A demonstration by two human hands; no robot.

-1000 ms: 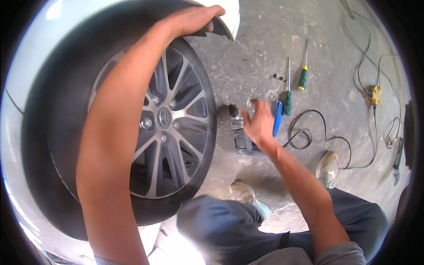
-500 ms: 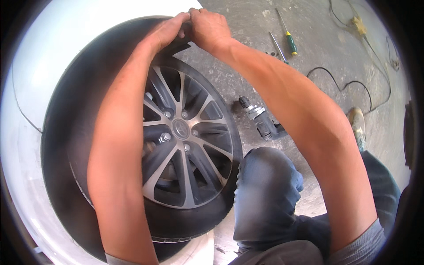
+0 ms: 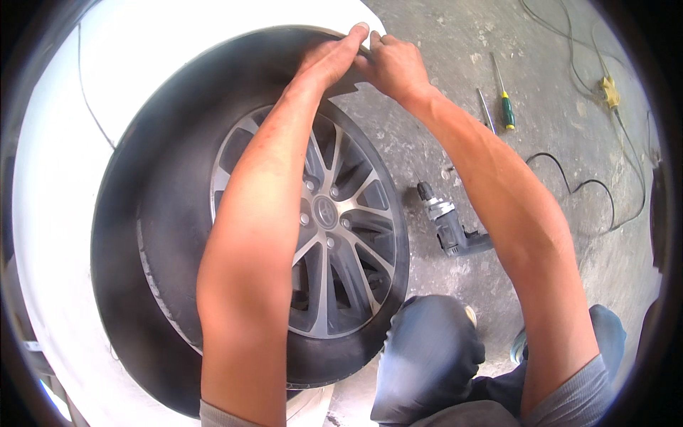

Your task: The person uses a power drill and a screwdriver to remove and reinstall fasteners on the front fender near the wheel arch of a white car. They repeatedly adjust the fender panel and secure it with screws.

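Note:
Both arms reach up to the front end of a white car fender (image 3: pixel 299 16), where its edge rims the wheel arch. My left hand (image 3: pixel 331 64) hooks over that edge, thumb on the outside, its other fingers hidden inside the arch. Close beside it, my right hand (image 3: pixel 398 67) is closed with curled fingers on the same edge. The black wheel-arch liner (image 3: pixel 263 60) lies just under the hands. Below them stands a wheel with a grey multi-spoke alloy rim (image 3: pixel 327 212) and black tire (image 3: pixel 171 235); my left forearm covers part of it.
On the concrete floor to the right lie a grey-black power drill (image 3: pixel 448 224), a green-and-yellow screwdriver (image 3: pixel 506 110) and another thin metal shaft (image 3: pixel 486 110). A black cable (image 3: pixel 569 178) and a yellow connector block (image 3: pixel 609 92) are farther right. My bent knee (image 3: pixel 430 349) is beside the tire.
The view has shifted, so wheel, drill and tools sit farther right and lower. Both hands have moved along the fender edge, with the left thumb now stretched out over it.

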